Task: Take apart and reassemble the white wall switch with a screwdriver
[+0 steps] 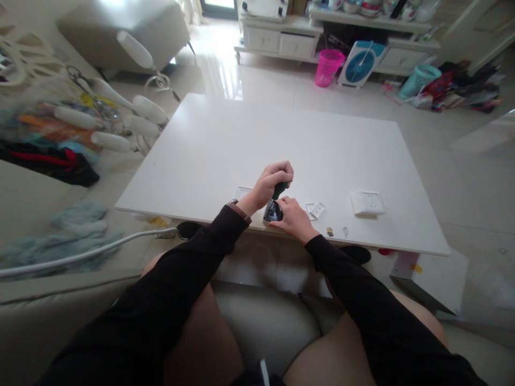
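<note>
My left hand [272,181] is closed round the green handle of a screwdriver [280,189], held upright near the front edge of the white table [225,150]. The tip points down into a small dark object [273,212]. My right hand [294,217] grips that dark object and holds it against the tabletop. A white flat plate [242,192] lies just left of my left wrist. Small white clip parts [315,209] lie right of my right hand, and a white wall socket [367,202] lies further right.
Two tiny pieces [337,231] sit at the table's front edge. A rack with white pegs [120,120] and clutter stands to the left. A pink basket [329,67], a fan [360,63] and a teal basket [419,79] stand by the far cabinet.
</note>
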Motion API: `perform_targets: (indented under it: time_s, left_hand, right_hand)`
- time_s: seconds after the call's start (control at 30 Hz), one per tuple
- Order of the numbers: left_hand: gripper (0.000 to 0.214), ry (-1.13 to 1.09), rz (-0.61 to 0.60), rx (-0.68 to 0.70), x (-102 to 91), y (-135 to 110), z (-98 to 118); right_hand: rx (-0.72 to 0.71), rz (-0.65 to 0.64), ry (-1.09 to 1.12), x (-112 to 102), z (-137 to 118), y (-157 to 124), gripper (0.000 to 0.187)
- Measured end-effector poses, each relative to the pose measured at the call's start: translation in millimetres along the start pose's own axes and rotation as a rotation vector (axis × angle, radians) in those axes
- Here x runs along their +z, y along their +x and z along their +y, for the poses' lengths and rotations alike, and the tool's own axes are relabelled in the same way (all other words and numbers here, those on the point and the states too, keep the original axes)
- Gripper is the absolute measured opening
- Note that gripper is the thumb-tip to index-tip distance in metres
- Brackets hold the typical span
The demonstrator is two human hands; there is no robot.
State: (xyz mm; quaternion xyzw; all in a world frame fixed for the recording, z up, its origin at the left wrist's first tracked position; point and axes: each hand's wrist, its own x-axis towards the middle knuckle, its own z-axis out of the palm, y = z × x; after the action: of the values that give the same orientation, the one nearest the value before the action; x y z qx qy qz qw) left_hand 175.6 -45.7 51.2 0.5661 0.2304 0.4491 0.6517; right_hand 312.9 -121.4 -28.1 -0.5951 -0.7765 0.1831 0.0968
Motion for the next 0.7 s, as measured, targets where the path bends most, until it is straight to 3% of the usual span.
perform_targets:
  time_s: [0.2,0.4,0.7]
  left_hand:
    - [0.017,0.076,0.018,-0.016,-4.7,0.8,1.2]
    - [0.009,0.017,0.134,0.005,-6.5,1.2,0.4]
    - [0.018,0.020,0.129,-0.004,-7.4,2.5,-9.1]
  right_hand:
    - [-0.003,0.009,-0.001,0.7,0.3,-0.6,0.071]
    - [-0.002,0.005,0.002,1.0,1.4,-0.7,0.076]
    - [-0.005,0.003,0.004,1.0,1.2,-0.4,0.075]
